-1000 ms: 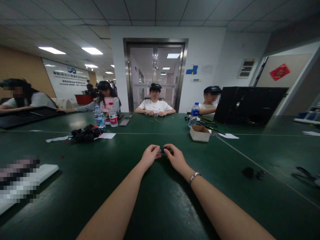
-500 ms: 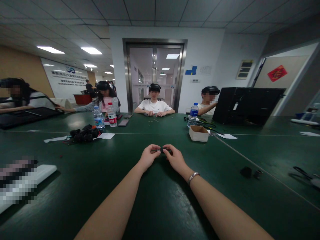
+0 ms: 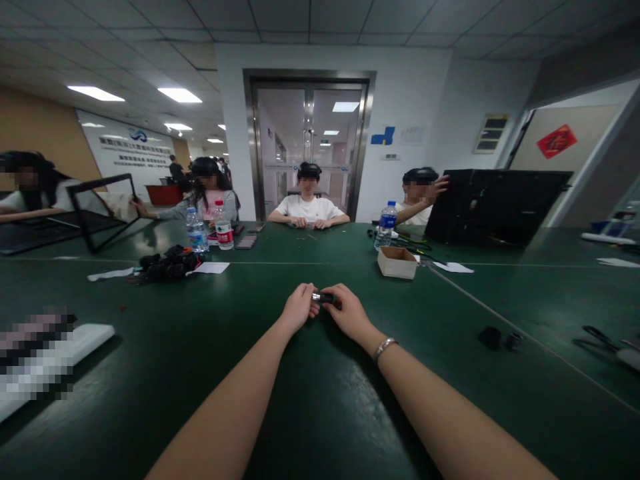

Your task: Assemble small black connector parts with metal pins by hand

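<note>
A small black-and-silver cylinder [image 3: 327, 298] spans the gap between my hands, just above the green table [image 3: 320, 373]. My left hand [image 3: 299, 305] is closed around its silver end, with the fingers curled. From the other side, my right hand [image 3: 349, 309] grips the black end between thumb and fingers. The cylinder's two ends are partly hidden by my fingers, and its exact kind cannot be made out. Off to the right lie a dark flat-sided piece [image 3: 490, 337] and a short dark cylinder [image 3: 514, 342].
A small open box [image 3: 397, 263] stands ahead to the right, near a water bottle [image 3: 387, 227]. Black bundled items [image 3: 170, 263] lie ahead to the left. A large black panel [image 3: 500, 207] stands at right. Several people sit across the table.
My left hand has turned and its fingers have curled, so more of the cylinder shows. At far left, a person's hand has raised a black frame.
</note>
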`<act>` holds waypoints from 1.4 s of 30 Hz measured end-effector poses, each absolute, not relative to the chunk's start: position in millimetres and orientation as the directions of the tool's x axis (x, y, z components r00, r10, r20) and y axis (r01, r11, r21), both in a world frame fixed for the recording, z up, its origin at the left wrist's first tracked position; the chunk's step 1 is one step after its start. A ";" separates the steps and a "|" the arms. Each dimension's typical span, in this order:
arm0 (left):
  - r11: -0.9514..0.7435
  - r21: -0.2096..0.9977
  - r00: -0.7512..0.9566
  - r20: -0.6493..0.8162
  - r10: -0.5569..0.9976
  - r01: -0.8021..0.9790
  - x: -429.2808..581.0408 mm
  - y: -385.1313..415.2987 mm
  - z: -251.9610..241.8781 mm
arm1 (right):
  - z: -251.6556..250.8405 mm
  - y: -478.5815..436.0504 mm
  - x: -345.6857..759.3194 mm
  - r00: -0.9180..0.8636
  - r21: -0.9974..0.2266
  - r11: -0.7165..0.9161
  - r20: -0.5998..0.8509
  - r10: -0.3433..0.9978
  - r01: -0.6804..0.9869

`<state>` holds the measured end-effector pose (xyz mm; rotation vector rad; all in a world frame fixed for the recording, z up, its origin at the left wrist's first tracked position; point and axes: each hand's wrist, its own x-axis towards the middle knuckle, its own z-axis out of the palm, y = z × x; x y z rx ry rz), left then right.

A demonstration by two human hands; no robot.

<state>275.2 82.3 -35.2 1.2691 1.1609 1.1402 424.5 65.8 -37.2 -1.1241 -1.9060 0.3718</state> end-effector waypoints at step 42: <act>-0.057 0.995 0.149 0.044 0.988 0.087 271.8 79.8 -36.6 | -37.7 66.8 426.1 -0.164 -0.609 0.535 0.558 0.813 0.586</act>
